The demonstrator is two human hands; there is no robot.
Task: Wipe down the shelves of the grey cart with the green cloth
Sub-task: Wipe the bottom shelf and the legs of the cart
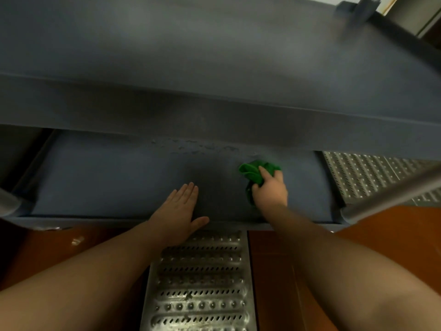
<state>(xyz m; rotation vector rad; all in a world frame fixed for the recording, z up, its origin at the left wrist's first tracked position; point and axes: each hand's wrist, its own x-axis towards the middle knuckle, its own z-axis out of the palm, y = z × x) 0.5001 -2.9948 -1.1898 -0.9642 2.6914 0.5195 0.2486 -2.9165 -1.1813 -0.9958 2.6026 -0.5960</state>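
While the person leans over the grey cart [214,56], both bare arms reach down past the upper shelf to the lower shelf [107,177]. The right hand [270,187] grips the green cloth [255,173], fingers and thumb curled round the bunched fabric, and holds it against the lower shelf toward its right end. Part of the cloth pokes out ahead of the fingers and to their left, and a darker fold hangs down along the thumb side of the hand. Just beyond the cloth, near the back of the shelf under the lip of the upper one, a patch of pale, flaky marks [195,146] spreads across the grey surface.

The left hand [181,211] lies flat and spread, fingers straight and close together, thumb out to the side. Its palm rests at the front edge of the lower shelf, near the middle, holding nothing. The two hands are near each other but do not touch.

Under the arms, a perforated metal floor grate [200,283] runs back from the cart between reddish-brown floor tiles [274,271]. A second grate [362,173] shows on the right beyond the shelf's end, with a round metal post [391,194] of the cart slanting across it.
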